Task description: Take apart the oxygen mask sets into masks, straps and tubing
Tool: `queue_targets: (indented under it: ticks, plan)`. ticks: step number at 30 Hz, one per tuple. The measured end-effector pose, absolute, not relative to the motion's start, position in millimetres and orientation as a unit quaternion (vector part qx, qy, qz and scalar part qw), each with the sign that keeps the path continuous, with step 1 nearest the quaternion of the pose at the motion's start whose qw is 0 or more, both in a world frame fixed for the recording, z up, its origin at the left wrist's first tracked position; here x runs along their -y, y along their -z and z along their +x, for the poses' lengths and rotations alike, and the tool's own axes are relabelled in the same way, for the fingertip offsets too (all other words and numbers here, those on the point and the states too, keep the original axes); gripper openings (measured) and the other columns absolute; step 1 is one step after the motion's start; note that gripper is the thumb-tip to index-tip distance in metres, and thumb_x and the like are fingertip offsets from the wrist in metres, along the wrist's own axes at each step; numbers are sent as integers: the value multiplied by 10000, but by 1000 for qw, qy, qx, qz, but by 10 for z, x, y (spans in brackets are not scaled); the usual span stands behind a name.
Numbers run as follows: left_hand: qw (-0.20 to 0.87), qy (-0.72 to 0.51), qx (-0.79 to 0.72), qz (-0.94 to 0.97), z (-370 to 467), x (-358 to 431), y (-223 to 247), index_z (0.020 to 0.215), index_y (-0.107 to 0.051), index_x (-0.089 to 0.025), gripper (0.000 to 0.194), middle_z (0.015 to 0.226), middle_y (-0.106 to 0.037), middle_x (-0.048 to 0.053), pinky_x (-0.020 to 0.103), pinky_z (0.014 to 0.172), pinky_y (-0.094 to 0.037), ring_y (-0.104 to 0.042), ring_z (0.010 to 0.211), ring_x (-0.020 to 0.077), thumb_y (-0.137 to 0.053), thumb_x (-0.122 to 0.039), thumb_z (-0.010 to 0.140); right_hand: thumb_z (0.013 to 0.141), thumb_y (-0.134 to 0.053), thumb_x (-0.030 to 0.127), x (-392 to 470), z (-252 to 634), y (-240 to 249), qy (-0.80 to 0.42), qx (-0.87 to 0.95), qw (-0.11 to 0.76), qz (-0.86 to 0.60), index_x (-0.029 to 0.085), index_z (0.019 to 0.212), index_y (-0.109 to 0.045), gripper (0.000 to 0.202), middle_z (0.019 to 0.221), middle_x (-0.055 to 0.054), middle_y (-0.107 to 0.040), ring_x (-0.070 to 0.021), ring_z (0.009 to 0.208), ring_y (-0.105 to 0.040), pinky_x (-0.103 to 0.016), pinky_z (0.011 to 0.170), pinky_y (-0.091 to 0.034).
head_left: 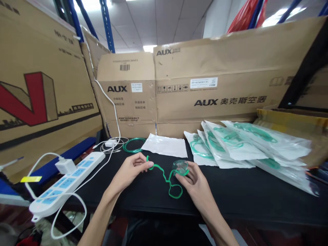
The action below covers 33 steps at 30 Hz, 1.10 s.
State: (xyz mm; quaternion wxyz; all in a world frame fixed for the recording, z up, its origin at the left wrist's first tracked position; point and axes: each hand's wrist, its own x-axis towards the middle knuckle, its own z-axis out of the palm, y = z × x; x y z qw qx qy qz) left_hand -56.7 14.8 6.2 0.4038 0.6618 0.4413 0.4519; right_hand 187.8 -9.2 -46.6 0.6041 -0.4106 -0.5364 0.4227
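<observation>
With my left hand [137, 165] I pinch the green strap [167, 181] near one end, while my right hand [195, 176] holds the clear mask [180, 166] between thumb and fingers. To handle this well, I judge it best to keep the left pinch light, ease out the slack and avoid squeezing the mask out of shape. The mask, over the black tabletop [107, 191], looks transparent and shiny; the strap is thin, kinked, with a loop between my hands.
</observation>
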Motion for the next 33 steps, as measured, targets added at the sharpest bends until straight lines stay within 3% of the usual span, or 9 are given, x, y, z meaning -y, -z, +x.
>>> queue_targets:
  ticks: [3,5,9,14,21,26,33]
  plan:
    - [415,-447,-431,665,-520,-192,-21,1017,-693,-167,348,761,-693,9,262,674,-455,-603,691,158,-756,-449,823,775,-824,348,101,1879,466,-430,547,601,-393,255,1050,-541,406,1075,-48,-728,-221,1042,-707,-331,905,-565]
    - [419,-443,-429,667,-485,-213,3,1073,-722,-151,393,756,-698,23,261,658,-452,-597,686,160,-723,-475,851,780,-823,333,106,1879,470,-439,552,598,-382,262,1034,-543,385,1131,-49,-731,-213,1072,-700,-318,904,-567]
    - [417,-445,-429,666,-391,-198,12,986,-777,-146,407,729,-668,25,257,672,-439,-584,703,162,-670,-527,894,789,-824,330,112,1876,488,-459,556,590,-363,272,1013,-529,375,1223,-47,-723,-194,1114,-693,-305,948,-556]
    - [390,-425,-457,677,-249,-133,6,952,-801,-174,381,704,-666,16,260,691,-411,-586,705,171,-678,-530,890,787,-838,331,95,1894,544,-471,555,584,-359,280,1036,-531,399,1156,-29,-741,-189,1094,-712,-288,948,-562]
    - [368,-408,-462,696,-123,-62,35,956,-819,-193,326,593,-636,-8,238,604,-362,-514,593,143,-649,-468,913,781,-852,384,99,1901,570,-493,522,581,-384,316,1264,-592,552,1172,-20,-741,-193,1101,-711,-262,953,-561]
    - [374,-402,-462,697,-77,-32,27,904,-822,-208,279,578,-613,-20,227,579,-343,-488,580,133,-641,-421,916,725,-887,419,147,1831,531,-487,512,595,-383,290,1158,-722,481,1169,-41,-757,-236,1105,-712,-294,961,-567]
    - [382,-395,-460,698,-67,-23,37,894,-824,-201,255,579,-610,-18,229,575,-339,-499,574,137,-642,-379,898,719,-891,430,145,1848,514,-482,531,587,-375,286,1100,-764,426,1151,-46,-751,-246,1101,-708,-310,972,-573]
